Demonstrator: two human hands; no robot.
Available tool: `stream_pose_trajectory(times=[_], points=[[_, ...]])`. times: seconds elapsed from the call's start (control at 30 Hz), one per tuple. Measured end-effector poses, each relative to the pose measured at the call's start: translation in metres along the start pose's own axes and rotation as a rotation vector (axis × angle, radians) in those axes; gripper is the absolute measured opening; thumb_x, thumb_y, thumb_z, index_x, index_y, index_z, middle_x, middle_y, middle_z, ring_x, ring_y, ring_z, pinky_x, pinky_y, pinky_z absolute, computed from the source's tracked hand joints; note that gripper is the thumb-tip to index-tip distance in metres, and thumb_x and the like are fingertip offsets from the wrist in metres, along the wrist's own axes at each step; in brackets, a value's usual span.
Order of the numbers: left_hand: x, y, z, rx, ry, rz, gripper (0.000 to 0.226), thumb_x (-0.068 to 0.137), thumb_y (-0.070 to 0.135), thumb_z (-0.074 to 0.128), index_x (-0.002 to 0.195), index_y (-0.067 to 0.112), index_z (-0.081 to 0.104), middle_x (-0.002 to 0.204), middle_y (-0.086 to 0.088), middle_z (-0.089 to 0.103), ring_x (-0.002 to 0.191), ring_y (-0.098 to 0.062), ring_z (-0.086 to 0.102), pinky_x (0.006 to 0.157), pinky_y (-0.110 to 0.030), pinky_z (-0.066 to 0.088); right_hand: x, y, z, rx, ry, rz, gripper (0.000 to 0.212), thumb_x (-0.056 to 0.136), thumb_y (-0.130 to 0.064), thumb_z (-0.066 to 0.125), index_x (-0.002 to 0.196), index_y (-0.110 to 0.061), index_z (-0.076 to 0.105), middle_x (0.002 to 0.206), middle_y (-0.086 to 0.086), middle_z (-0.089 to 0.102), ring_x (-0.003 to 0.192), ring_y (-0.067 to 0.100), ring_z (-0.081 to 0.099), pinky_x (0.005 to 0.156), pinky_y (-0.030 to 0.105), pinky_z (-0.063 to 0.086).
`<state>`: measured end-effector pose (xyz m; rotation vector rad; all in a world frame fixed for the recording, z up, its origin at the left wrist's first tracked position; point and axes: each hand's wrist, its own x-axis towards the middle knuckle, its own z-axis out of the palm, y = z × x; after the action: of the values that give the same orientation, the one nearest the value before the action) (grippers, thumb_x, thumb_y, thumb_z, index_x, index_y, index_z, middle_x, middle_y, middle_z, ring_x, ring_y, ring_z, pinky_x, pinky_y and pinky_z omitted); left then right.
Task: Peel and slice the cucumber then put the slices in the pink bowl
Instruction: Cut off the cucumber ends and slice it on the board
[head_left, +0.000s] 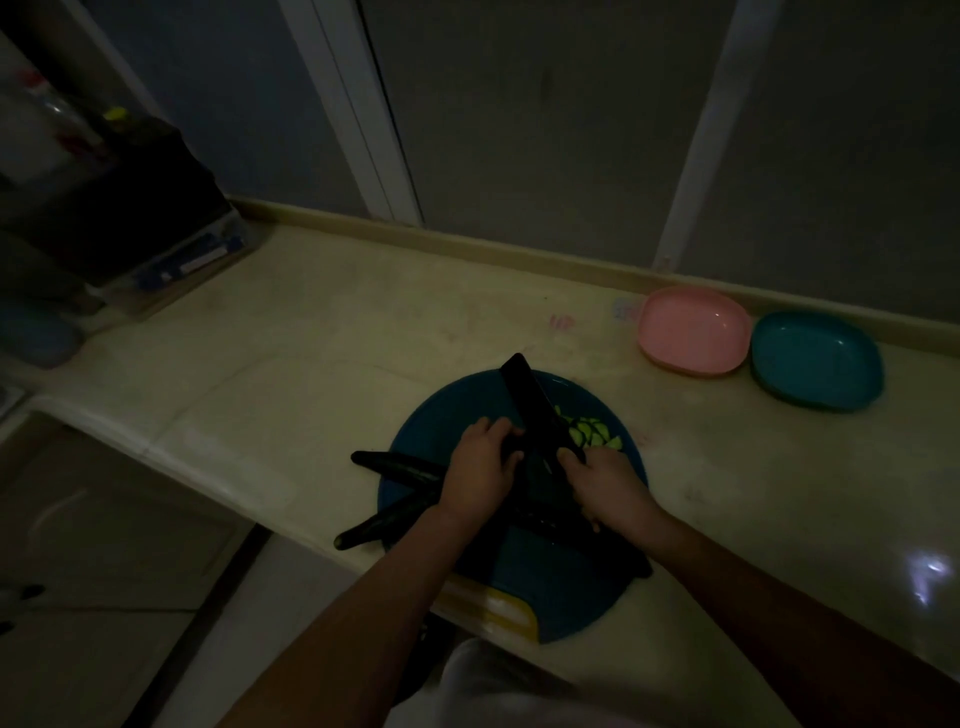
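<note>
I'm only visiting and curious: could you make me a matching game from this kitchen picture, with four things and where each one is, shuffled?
Things
1. knife
2. cucumber slices
3. pink bowl
4. whole cucumbers

Places
A. jutting past the left edge of the blue board
B. empty, beside the teal bowl
C. gripped by the right hand
D. on the board, right of the blade

Pairs: 1-C, 2-D, 3-B, 4-A

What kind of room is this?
Likely a dim home kitchen: a pale stone counter, a round blue cutting board with cucumber slices, a knife over it, and a pink bowl and teal bowl by the wall.
</note>
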<state>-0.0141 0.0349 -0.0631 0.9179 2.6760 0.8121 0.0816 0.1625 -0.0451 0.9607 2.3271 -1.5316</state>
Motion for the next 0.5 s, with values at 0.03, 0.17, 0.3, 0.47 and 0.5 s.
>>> stream_pose_trajectory(times=[0.03, 0.17, 0.3, 0.47, 0.5], points=[[0.0001, -0.0002, 0.0002, -0.003, 0.001, -0.002, 0.022, 0.088, 0.014, 0.061, 0.11, 0.011, 0.06, 0.104, -0.008, 0.055, 0.099, -0.021, 0.05, 0.071, -0.021, 0.033, -0.0001, -0.001, -0.0004, -0.002, -0.009, -0.005, 0.047, 0.098, -0.035, 0.039, 0.059, -0.01, 0.041, 0.053, 0.013, 0.046, 0.035, 0.019, 0.045, 0.037, 0.023, 0.035], [0.0002, -0.0001, 0.0002, 0.004, -0.002, -0.006, 0.018, 0.087, 0.014, 0.061, 0.105, 0.01, 0.059, 0.102, -0.008, 0.055, 0.098, -0.021, 0.05, 0.07, -0.022, 0.033, -0.0005, -0.0032, -0.0003, -0.006, -0.026, -0.003, 0.046, 0.098, -0.035, 0.04, 0.061, -0.009, 0.043, 0.054, 0.014, 0.047, 0.035, 0.02, 0.046, 0.037, 0.026, 0.037], [0.0003, -0.0001, -0.0006, 0.023, -0.007, 0.009, 0.019, 0.088, 0.014, 0.06, 0.106, 0.011, 0.058, 0.103, -0.008, 0.055, 0.098, -0.021, 0.049, 0.069, -0.022, 0.032, -0.0037, -0.0048, 0.0019, -0.01, -0.013, -0.002, 0.044, 0.099, -0.033, 0.039, 0.062, -0.009, 0.043, 0.054, 0.012, 0.046, 0.036, 0.019, 0.045, 0.034, 0.023, 0.036], [0.0009, -0.0013, -0.001, 0.031, -0.012, 0.019, 0.02, 0.087, 0.014, 0.061, 0.106, 0.009, 0.058, 0.103, -0.009, 0.055, 0.098, -0.022, 0.05, 0.068, -0.022, 0.032, -0.0042, -0.0098, 0.0078, -0.058, 0.003, -0.013, 0.049, 0.1, -0.032, 0.038, 0.057, -0.009, 0.042, 0.048, 0.01, 0.045, 0.028, 0.012, 0.042, 0.03, 0.02, 0.032], [0.0012, -0.0013, -0.0009, 0.029, -0.013, 0.018, 0.02, 0.087, 0.014, 0.061, 0.106, 0.009, 0.058, 0.102, -0.009, 0.055, 0.098, -0.022, 0.05, 0.068, -0.022, 0.032, -0.003, -0.0107, 0.0088, -0.067, 0.007, -0.011, 0.048, 0.1, -0.031, 0.038, 0.057, -0.01, 0.043, 0.049, 0.009, 0.045, 0.03, 0.013, 0.043, 0.029, 0.019, 0.031]])
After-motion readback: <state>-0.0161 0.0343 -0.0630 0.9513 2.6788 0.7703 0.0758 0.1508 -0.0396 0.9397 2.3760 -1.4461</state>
